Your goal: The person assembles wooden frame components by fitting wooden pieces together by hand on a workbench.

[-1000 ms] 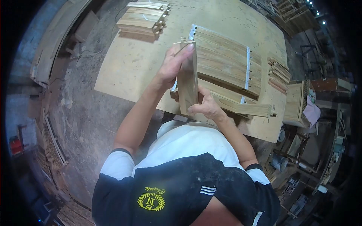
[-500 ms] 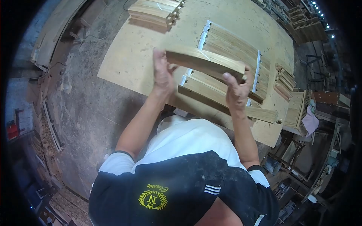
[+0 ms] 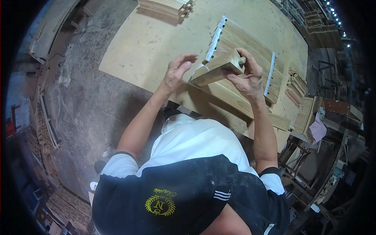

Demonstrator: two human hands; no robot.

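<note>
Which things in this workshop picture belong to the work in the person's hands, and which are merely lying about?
In hand:
wooden piece, gripped by the right hand
left hand, open beside its near end
row of slats under the hands

Lying about:
stack of pieces at the far edge
small stack on the right

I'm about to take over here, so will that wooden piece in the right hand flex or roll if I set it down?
The wooden piece looks thick and solid, so probably stiff. Its flat faces suggest it won't roll. The right hand alone carries it, so likely fairly light.
</note>
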